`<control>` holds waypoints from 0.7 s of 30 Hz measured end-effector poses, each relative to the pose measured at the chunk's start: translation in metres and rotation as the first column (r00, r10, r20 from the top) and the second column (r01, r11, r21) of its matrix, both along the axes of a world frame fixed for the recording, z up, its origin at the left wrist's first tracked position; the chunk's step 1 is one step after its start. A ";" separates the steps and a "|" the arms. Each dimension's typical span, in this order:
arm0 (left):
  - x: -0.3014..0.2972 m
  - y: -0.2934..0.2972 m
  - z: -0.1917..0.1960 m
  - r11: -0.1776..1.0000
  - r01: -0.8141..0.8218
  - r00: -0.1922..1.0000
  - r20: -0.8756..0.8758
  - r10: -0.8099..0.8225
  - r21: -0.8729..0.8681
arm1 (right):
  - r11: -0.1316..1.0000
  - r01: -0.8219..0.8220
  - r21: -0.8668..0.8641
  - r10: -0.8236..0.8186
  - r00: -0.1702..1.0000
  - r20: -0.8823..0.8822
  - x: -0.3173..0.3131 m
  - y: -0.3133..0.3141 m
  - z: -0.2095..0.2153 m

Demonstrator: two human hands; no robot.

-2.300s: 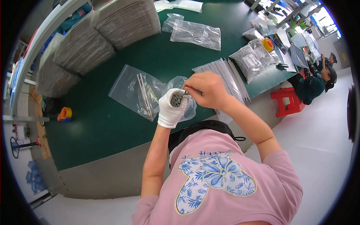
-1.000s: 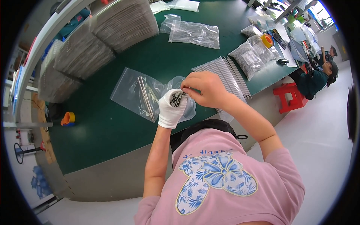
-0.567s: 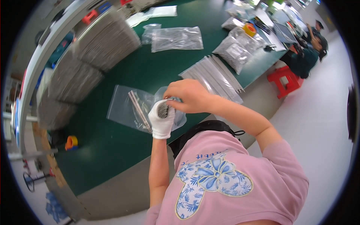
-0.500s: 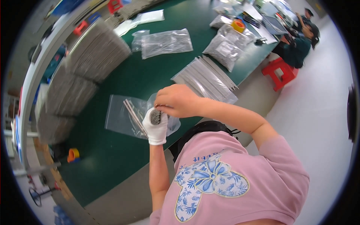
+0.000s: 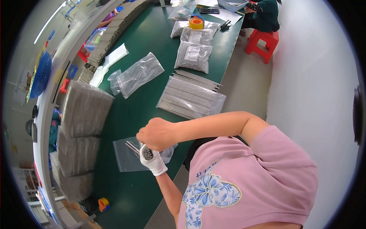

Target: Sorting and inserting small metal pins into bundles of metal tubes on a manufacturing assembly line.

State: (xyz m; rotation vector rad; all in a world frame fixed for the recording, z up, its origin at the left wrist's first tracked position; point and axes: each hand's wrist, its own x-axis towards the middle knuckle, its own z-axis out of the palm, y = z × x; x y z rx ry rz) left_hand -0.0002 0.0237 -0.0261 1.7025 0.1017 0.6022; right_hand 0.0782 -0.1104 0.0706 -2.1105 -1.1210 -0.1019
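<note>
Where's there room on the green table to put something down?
Bare green table shows between the grey stacks, the flat clear bag and the packed rods. Another patch lies between the near tape roll and the bag under the gloved left hand. Crowded spots: by the right hand, and the far end's filled bags, phone and basket.

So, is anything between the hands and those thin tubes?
Only the white glove, between the left hand and the tubes. Nothing visible stands between them and the bare right hand close beside them, though its fingertips are hard to make out.
</note>
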 end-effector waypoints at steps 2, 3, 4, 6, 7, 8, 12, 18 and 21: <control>0.000 0.001 0.000 1.000 0.016 1.000 -0.011 -0.017 -0.011 | 0.976 -0.055 -0.210 0.060 0.998 0.016 -0.001 -0.002 -0.005; 0.000 0.001 0.000 0.999 0.020 0.999 -0.026 -0.021 -0.027 | 0.977 -0.048 -0.207 0.052 0.998 0.018 0.000 -0.002 -0.006; 0.001 0.002 -0.001 0.999 0.027 0.999 -0.025 -0.027 -0.023 | 0.973 -0.048 -0.225 0.061 0.997 0.051 0.001 -0.003 -0.007; 0.003 0.003 -0.003 0.997 0.058 0.998 0.032 -0.060 0.055 | 0.970 -0.041 -0.239 0.063 0.994 0.084 0.003 -0.001 -0.008; 0.003 0.003 -0.003 0.996 0.064 0.997 0.030 -0.066 0.060 | 0.967 -0.074 -0.244 0.107 0.987 0.124 0.004 0.000 -0.009; 0.003 0.004 -0.003 0.999 0.036 0.999 -0.003 -0.036 0.021 | 0.962 -0.112 -0.249 0.155 0.975 0.162 0.005 0.002 -0.007; -0.006 0.005 0.003 0.998 -0.057 0.997 -0.060 0.057 0.014 | 0.930 -0.172 -0.323 0.231 0.961 0.153 0.008 0.010 -0.002; 0.008 -0.011 0.015 0.992 -0.010 1.000 -0.019 0.012 0.127 | 0.951 -0.128 -0.280 0.135 0.991 0.008 0.017 -0.007 -0.009; 0.006 -0.005 0.007 0.998 0.001 0.997 -0.076 0.003 0.060 | 0.978 -0.109 -0.175 0.104 0.994 -0.033 0.015 -0.006 -0.009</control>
